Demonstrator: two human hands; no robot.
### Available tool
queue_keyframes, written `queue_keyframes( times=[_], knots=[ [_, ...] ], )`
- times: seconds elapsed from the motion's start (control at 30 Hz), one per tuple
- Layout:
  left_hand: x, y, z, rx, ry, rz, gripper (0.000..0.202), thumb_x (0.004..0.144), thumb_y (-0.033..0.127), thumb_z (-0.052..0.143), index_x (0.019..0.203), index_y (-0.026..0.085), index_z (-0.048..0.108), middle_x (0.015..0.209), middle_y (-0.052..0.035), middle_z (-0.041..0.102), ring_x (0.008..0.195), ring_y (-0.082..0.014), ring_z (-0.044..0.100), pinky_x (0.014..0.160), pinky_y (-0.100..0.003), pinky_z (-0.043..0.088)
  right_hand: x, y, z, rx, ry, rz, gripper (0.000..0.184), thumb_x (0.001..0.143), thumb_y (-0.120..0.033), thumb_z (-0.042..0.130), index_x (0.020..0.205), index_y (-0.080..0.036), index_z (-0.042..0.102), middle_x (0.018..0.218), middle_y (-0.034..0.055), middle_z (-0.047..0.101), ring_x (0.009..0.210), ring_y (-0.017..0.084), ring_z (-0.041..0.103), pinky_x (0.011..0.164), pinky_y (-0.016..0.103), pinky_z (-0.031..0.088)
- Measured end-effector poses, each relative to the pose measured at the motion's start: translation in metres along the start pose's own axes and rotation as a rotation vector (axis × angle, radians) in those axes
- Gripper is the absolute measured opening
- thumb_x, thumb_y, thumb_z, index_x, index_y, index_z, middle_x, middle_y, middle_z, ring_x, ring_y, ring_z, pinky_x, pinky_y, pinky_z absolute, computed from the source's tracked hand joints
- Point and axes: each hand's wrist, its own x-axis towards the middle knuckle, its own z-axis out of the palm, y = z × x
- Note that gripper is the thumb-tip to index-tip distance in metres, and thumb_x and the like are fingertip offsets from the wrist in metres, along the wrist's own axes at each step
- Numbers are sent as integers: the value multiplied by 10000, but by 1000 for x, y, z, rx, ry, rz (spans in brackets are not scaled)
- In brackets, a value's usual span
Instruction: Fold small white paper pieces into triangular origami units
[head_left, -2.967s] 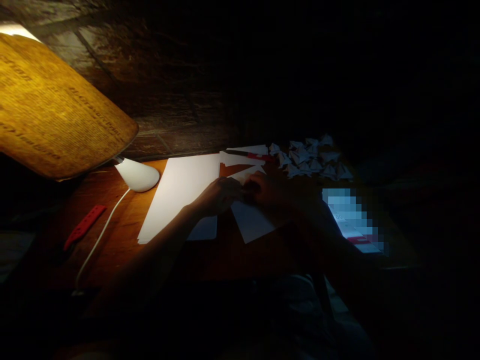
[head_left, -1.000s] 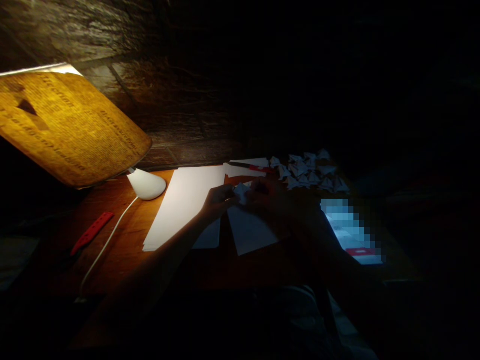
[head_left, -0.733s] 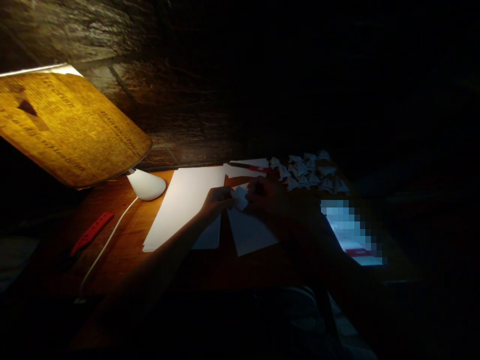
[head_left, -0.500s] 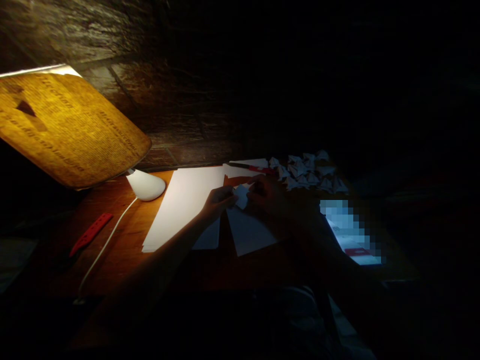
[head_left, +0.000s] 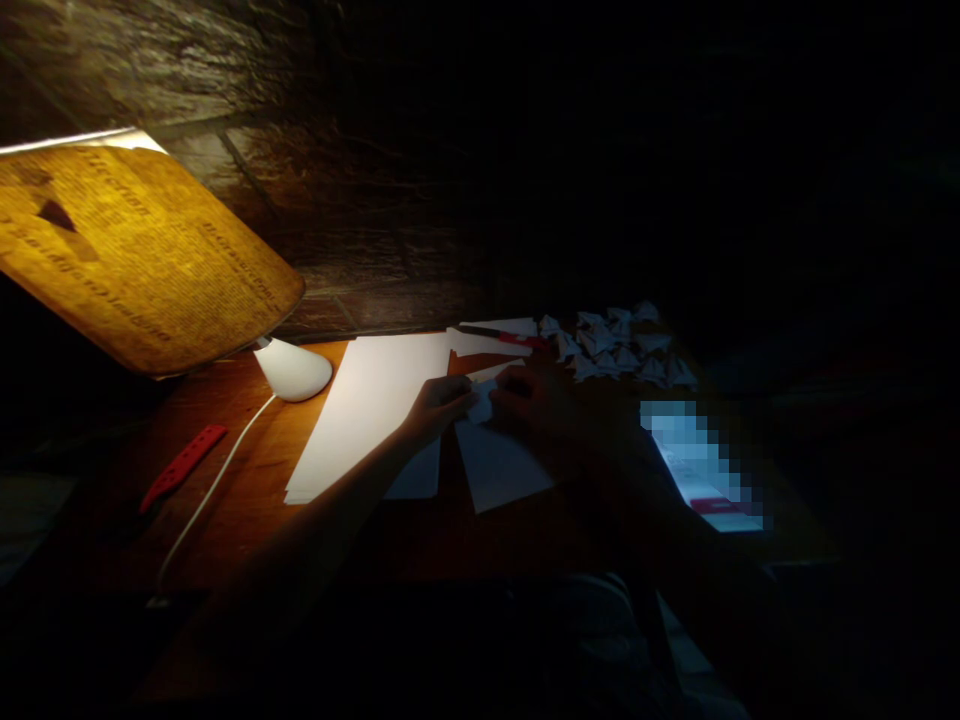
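Note:
Between my two hands is a small folded piece of white paper (head_left: 481, 402), held above the table. My left hand (head_left: 436, 402) is closed, pinching its left edge between thumb and fingers. On the other side my right hand (head_left: 529, 395) is in deep shadow, its fingers closed on the paper's right edge. Beneath them lies a loose white sheet (head_left: 499, 468), partly covered by the hands. A stack of white paper (head_left: 375, 410) lies just left of it. Several folded paper pieces (head_left: 615, 345) are grouped at the back right.
A lamp with a printed shade (head_left: 150, 250) and white base (head_left: 292, 372) stands at the left, its cord (head_left: 217, 480) running forward. A red-handled tool (head_left: 184, 465) lies beside it. Scissors or a knife with red handle (head_left: 517, 340) rest on paper behind. A lit screen (head_left: 705, 480) is at right.
My right hand has shifted slightly down and left, and its raised finger has lowered onto the paper. The folded paper has turned and shows less of itself. My left hand is almost still.

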Motion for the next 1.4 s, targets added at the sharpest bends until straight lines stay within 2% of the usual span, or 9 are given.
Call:
queue_keyframes(
  times=[0.2, 0.43, 0.6, 0.9, 1.0, 1.1, 1.23, 1.33, 1.4],
  knots=[
    [-1, 1, 0, -21, -44, -39, 475, 713, 545, 869, 709, 138, 625, 626, 11, 584, 536, -88, 533, 475, -197, 404, 0, 3, 0, -25, 29, -23, 132, 802, -327, 682, 851, -211, 639, 829, 20, 669, 789, 184, 597, 740, 327, 495],
    [3, -1, -2, -53, 55, 28, 455, 692, 503, 894, 682, 141, 619, 614, 14, 591, 554, -89, 548, 509, -199, 426, 3, 4, -1, -17, 6, 9, 253, 802, -350, 720, 1013, -217, 679, 882, 33, 698, 790, 192, 619, 725, 338, 512],
    [2, -2, -3, -30, -28, -5, 382, 678, 419, 904, 696, 139, 644, 629, -5, 618, 570, -107, 576, 527, -229, 466, 5, 3, -5, 4, 7, 37, 113, 777, -270, 681, 870, -209, 660, 827, 32, 677, 795, 194, 627, 732, 336, 510],
    [1, -5, -2, 58, -96, 123, 344, 773, 396, 825, 914, 158, 620, 822, -24, 644, 690, -126, 639, 593, -236, 527, 6, 0, -7, 27, 6, -14, 156, 859, -289, 613, 898, -202, 736, 926, 60, 748, 886, 214, 677, 825, 370, 522],
    [2, -7, -3, 184, -38, 256, 298, 821, 378, 770, 948, 179, 587, 886, -27, 630, 727, -131, 626, 639, -263, 550, 4, 1, -8, -104, -22, -34, 129, 848, -260, 617, 874, -209, 732, 897, 57, 748, 859, 214, 673, 801, 359, 515],
    [2, -6, -5, 490, 20, 492, 206, 846, 309, 738, 956, 183, 618, 933, -51, 638, 855, -171, 620, 774, -324, 565, 2, 6, -7, -244, -42, 4, 224, 827, -285, 674, 1026, -191, 717, 891, 63, 739, 764, 205, 647, 705, 332, 490],
    [0, -2, -8, 791, -182, 625, 100, 925, 222, 631, 989, 186, 699, 1023, -93, 696, 972, -213, 643, 872, -377, 561, 3, 11, -6, -374, 49, 27, 404, 839, -286, 693, 1221, -170, 633, 1097, 100, 732, 773, 191, 633, 716, 329, 486],
    [-1, -2, -7, 908, -309, 619, 167, 958, 196, 579, 1037, 204, 726, 1045, -82, 716, 980, -211, 650, 894, -385, 571, 3, 4, -12, -564, 169, 45, 294, 872, -237, 656, 1156, -159, 656, 1121, 110, 726, 844, 198, 639, 768, 328, 473],
    [-1, -2, -6, 961, -320, 591, 199, 965, 185, 573, 1080, 218, 733, 1057, -74, 711, 994, -210, 648, 895, -377, 582, 1, -6, -17, -696, 146, 158, 135, 915, -255, 627, 986, -169, 703, 966, 89, 745, 829, 206, 651, 728, 317, 443]
  ],
)
